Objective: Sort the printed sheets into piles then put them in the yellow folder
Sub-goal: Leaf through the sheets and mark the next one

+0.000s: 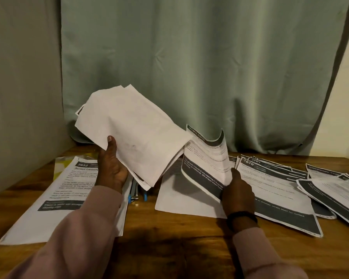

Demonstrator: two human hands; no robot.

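Paper fills both hands. The left hand (pixel 111 166) grips a thick stack of sheets (pixel 133 135) by its lower left edge, thumb on top and fingers curled beneath, blank backs facing the camera, the stack's long axis tilted up and away to the left. The right hand (pixel 238 188) pinches a single printed sheet (pixel 206 164) at its lower edge; that page curls upward, its dark footer band bent toward the stack, and its left edge sits just under the stack's right corner.

Taking the stack as the landmark: directly to its right, past the pinched page, fanned piles of printed sheets (pixel 278 184) lie flat on the wooden table (pixel 169 248), overlapping one another out to the right edge. The right hand is the nearer one to them, so laying the curled page down looks like a short move rightward and down. Below and left of the stack lies another pile (pixel 54 200) headed 2652, and the yellow folder (pixel 59 166) shows only as a patterned corner from under that pile's far end. The pile would need lifting before the folder can be opened, as I judge it. Below the stack, between the piles, blue-tipped pens (pixel 135 193) lie on the table. Behind everything hangs a green curtain (pixel 189 57).
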